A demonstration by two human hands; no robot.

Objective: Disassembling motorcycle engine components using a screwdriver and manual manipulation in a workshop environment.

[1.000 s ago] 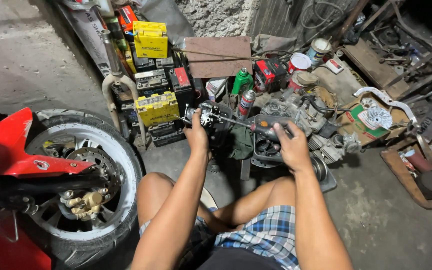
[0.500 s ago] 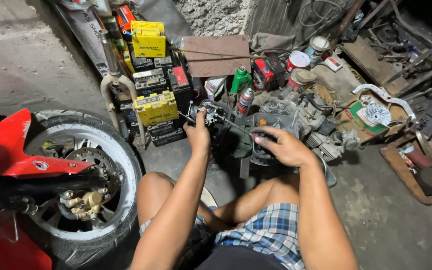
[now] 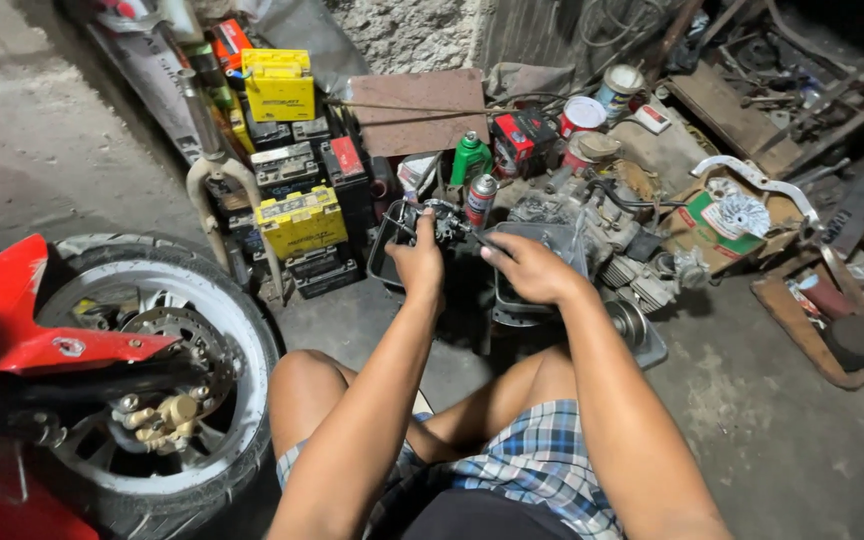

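Note:
My left hand (image 3: 419, 262) grips a small dark metal engine part (image 3: 444, 224) held up in front of me. My right hand (image 3: 527, 266) is closed just to its right, its fingers at the part's right side on something thin and dark that I cannot make out. Both hands hover above a black plastic tray (image 3: 384, 258) on the concrete floor. A red-capped spray can (image 3: 479, 198) and a green bottle (image 3: 469, 157) stand just behind the part.
A motorcycle front wheel (image 3: 157, 390) with a red fender (image 3: 12, 320) stands at the left. Yellow and black batteries (image 3: 300, 218) are stacked behind it. A grey engine block (image 3: 602, 235), cans (image 3: 582, 115), a cardboard box (image 3: 722, 222) and scrap metal fill the right side.
My right hand has moved left from over the engine block to the part in my left hand. The long thin tool it held a second ago is no longer plainly visible.

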